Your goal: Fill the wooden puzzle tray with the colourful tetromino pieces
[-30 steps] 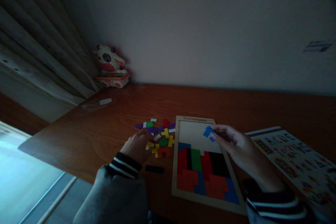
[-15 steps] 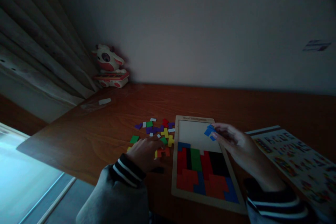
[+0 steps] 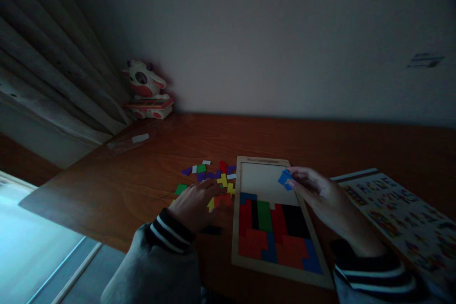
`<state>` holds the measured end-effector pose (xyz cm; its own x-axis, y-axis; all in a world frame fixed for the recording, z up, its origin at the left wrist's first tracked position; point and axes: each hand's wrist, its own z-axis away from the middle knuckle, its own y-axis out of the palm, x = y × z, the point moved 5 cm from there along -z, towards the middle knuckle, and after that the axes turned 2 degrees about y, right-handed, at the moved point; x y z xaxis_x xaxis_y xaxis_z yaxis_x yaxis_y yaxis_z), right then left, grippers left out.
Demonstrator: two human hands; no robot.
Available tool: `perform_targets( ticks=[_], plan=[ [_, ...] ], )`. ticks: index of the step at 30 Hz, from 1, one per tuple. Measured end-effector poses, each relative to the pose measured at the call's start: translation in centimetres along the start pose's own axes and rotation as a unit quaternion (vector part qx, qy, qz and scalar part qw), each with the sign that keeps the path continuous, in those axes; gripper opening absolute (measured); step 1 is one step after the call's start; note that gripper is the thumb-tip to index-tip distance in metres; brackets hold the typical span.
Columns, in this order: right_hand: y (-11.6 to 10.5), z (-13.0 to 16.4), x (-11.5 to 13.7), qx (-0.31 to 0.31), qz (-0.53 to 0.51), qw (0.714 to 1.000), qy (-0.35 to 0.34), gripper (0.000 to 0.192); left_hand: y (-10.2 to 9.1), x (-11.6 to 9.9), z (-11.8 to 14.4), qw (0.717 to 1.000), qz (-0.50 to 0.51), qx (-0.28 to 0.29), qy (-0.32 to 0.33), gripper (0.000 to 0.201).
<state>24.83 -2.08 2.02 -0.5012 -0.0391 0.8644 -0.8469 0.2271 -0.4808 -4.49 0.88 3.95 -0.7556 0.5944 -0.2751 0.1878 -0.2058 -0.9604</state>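
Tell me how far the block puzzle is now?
About half done: the near half of the puzzle tray is packed with colored pieces. The right hand holds a blue piece over the bare far half; the left hand rests on the loose pieces still unplaced.

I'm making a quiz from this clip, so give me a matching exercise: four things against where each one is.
Things:
1. blue piece
2. cow toy
3. picture sheet
4. loose pieces

Places:
A. right of the puzzle board
B. by the left hand
C. in the right hand
D. far corner, by the curtain

Pairs: 1-C, 2-D, 3-A, 4-B
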Motion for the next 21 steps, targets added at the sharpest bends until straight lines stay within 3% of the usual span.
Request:
perform_targets(
  ticks=[7,12,21],
  plan=[
    [-0.1,-0.1,-0.4,0.024,0.047,0.998,0.03,0.034,-0.2,-0.6,-1.0,0.997,0.032,-0.055,0.047,0.037],
    [0.1,0.0,0.1,0.034,0.041,0.998,0.032,0.032,-0.2,-1.3,-1.5,0.992,0.051,-0.106,0.052,0.039],
    [0.2,0.1,-0.2,0.029,0.014,0.999,0.022,0.04,0.7,-2.7,-2.3,0.978,0.086,-0.148,0.123,0.028]
  ],
)
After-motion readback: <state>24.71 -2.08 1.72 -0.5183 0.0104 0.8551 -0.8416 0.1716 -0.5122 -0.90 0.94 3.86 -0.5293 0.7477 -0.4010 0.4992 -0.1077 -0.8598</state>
